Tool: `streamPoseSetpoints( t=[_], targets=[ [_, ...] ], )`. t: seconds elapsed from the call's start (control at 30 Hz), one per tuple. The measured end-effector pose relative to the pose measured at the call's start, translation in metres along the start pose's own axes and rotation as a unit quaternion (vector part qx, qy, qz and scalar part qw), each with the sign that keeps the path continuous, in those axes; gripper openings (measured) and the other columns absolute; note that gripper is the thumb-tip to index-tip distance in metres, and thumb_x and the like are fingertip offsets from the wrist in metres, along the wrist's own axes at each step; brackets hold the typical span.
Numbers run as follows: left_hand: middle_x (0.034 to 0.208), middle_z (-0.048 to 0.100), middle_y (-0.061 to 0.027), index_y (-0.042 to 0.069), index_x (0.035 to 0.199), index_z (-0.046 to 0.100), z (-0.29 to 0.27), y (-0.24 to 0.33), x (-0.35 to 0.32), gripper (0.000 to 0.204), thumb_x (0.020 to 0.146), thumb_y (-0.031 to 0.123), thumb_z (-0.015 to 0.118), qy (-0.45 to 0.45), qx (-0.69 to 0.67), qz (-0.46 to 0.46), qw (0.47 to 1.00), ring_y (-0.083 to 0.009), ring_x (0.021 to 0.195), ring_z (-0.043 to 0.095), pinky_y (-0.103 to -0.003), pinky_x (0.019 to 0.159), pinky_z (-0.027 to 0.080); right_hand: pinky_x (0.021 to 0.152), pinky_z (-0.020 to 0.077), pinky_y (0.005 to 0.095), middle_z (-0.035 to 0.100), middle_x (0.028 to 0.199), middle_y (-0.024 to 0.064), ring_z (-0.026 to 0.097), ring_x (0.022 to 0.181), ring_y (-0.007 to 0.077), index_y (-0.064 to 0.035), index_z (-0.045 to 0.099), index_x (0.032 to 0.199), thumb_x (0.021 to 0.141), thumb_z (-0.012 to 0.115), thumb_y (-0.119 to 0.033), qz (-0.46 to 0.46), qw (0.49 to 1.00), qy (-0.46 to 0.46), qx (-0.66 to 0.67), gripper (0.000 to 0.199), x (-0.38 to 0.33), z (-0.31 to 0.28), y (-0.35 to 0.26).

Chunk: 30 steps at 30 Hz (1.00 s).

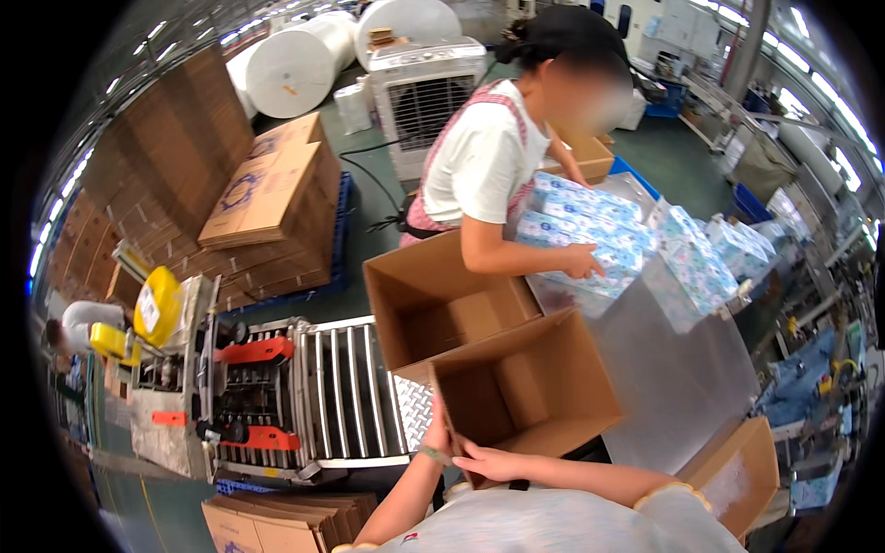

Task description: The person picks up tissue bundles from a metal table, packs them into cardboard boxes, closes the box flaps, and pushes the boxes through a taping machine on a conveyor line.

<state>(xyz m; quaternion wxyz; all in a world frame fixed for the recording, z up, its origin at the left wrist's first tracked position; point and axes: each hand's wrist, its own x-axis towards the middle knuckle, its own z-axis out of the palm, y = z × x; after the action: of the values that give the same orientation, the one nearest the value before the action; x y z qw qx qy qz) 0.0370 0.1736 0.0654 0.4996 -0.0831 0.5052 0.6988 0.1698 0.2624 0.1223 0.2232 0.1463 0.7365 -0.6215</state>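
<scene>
An upright cardboard box [553,378], open at the top with nothing inside, stands right in front of me. My left hand [439,431] is against its left outer wall near the close corner, fingers stretched upward along the board and partly hidden. At the near edge, my right hand [487,463] grips the board by the same corner. A second open, unfilled cardboard box [442,300] stands just beyond, touching mine. Across from me, a co-worker's hands [583,262] are on blue-and-white patterned packs [576,221] on a metal table [678,387].
A roller conveyor [346,392] with a taping machine having red [263,441] and yellow parts lies left. Flat cartons [267,189] are stacked behind it, more [277,521] at lower left. Another open carton [737,475] is at my right. Behind the co-worker stands an air cooler [426,111].
</scene>
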Motion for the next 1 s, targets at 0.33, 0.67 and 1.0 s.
streamPoseSetpoints(
  t=[0.33, 0.67, 1.0],
  targets=[
    [0.091, 0.073, -0.0167, -0.005, 0.13, 0.058, -0.091, 0.013, 0.015, 0.047, 0.088, 0.01, 0.072, 0.178, 0.463, 0.17, 0.851, -0.0246, 0.08, 0.071, -0.037, 0.074, 0.057, 0.124, 0.0026, 0.0604, 0.03, 0.163, 0.0158, 0.013, 0.156, 0.0302, -0.0104, 0.036, 0.156, 0.096, 0.051, -0.049, 0.073, 0.637, 0.197, -0.741, 0.072, -0.058, -0.197, 0.11],
    [0.111, 0.068, -0.0239, -0.004, 0.115, 0.064, -0.195, -0.014, 0.036, 0.066, 0.074, 0.042, 0.086, 0.362, 0.585, 0.112, 0.717, -0.0372, 0.103, 0.066, -0.043, 0.09, 0.052, 0.11, 0.0301, 0.0593, 0.045, 0.146, 0.0175, 0.041, 0.135, 0.0334, -0.0073, 0.047, 0.145, 0.084, 0.071, -0.033, 0.019, 0.863, 0.343, -0.371, 0.07, -0.076, -0.306, 0.167],
    [0.141, 0.05, -0.0216, 0.006, 0.119, 0.064, 0.161, 0.025, 0.033, 0.048, 0.073, 0.002, 0.073, 0.043, 0.68, 0.493, 0.541, -0.043, 0.131, 0.045, -0.053, 0.111, 0.036, 0.098, 0.049, 0.0482, 0.054, 0.126, 0.0255, 0.058, 0.117, 0.0409, 0.0004, 0.013, 0.159, 0.07, 0.085, -0.04, 0.308, 0.721, 0.577, -0.23, 0.122, -0.186, -0.456, 0.16]
  ],
)
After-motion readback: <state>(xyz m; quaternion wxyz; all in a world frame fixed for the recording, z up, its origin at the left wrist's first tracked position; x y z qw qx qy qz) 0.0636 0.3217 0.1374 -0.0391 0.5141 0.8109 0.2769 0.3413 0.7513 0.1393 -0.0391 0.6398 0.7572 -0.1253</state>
